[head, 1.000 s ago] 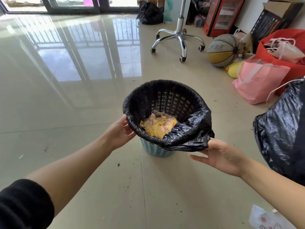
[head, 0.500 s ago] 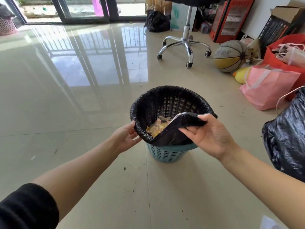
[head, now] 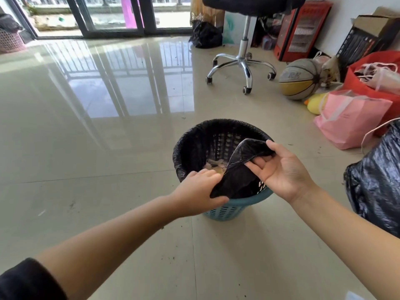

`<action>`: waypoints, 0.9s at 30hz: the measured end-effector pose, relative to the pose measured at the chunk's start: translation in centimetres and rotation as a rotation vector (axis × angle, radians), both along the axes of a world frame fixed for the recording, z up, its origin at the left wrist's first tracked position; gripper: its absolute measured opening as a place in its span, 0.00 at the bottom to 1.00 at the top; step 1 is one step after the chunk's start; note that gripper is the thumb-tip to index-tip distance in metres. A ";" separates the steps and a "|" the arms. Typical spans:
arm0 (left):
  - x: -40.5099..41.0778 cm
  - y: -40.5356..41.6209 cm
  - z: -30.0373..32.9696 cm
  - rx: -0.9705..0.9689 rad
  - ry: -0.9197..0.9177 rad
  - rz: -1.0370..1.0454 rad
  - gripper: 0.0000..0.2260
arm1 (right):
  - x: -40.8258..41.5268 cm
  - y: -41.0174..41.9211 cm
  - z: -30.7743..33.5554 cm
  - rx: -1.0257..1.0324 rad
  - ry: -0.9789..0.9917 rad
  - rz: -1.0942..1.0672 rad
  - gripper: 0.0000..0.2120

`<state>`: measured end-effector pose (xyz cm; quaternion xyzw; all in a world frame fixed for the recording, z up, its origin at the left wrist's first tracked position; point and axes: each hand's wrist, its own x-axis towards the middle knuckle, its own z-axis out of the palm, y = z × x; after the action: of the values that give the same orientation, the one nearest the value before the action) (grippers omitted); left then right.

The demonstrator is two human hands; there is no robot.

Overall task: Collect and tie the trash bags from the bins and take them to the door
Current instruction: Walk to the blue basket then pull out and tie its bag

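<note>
A teal slotted bin [head: 232,207] stands on the tiled floor, lined with a black trash bag [head: 199,135]. The bag's near edge is off the rim and folded up over the opening. My left hand [head: 200,191] grips that loose edge at the bin's near left side. My right hand [head: 281,167] pinches the same flap higher up, thumb on top, fingers under it. Pale and yellowish rubbish [head: 213,166] lies inside, mostly hidden by the flap. A second, filled black trash bag [head: 376,182] sits on the floor at the right edge.
A swivel chair [head: 243,61] stands behind the bin. A basketball [head: 299,79], pink bag [head: 348,122], red bag [head: 372,74], red heater [head: 300,31] and boxes line the right wall. Another black bag [head: 205,35] lies by the glass sliding doors [head: 112,16]. A pink basket [head: 10,42] is far left.
My left hand slid from the bin's left rim to the near edge and took hold of the loosened bag. My right hand lifted the flap higher. The view tilted up slightly.
</note>
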<state>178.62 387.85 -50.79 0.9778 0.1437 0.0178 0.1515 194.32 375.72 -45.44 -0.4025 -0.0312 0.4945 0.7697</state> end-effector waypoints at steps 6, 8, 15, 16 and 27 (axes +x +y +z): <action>-0.6 3.2 -0.2 0.154 -0.087 0.270 0.10 | 2.2 -0.4 -0.7 -0.302 -0.137 -0.080 0.09; -1.1 4.0 -0.5 0.252 -0.037 0.309 0.09 | 3.8 -0.9 -1.9 -0.365 -0.079 -0.139 0.10; -0.9 5.6 -1.0 -0.174 -0.350 0.490 0.04 | 8.9 -2.8 -2.1 -0.577 -0.353 -0.129 0.09; -0.7 5.8 -0.7 -0.205 -0.414 0.513 0.05 | 9.2 -2.8 -1.6 -0.663 -0.538 -0.051 0.09; 1.8 3.6 0.7 -0.359 -0.480 0.098 0.06 | 2.5 3.2 -0.9 -0.274 -1.466 0.327 0.17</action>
<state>180.47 391.48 -50.09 0.8951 0.1515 0.2300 0.3506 196.79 378.91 -46.38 -0.7100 -0.5316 0.2079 0.4125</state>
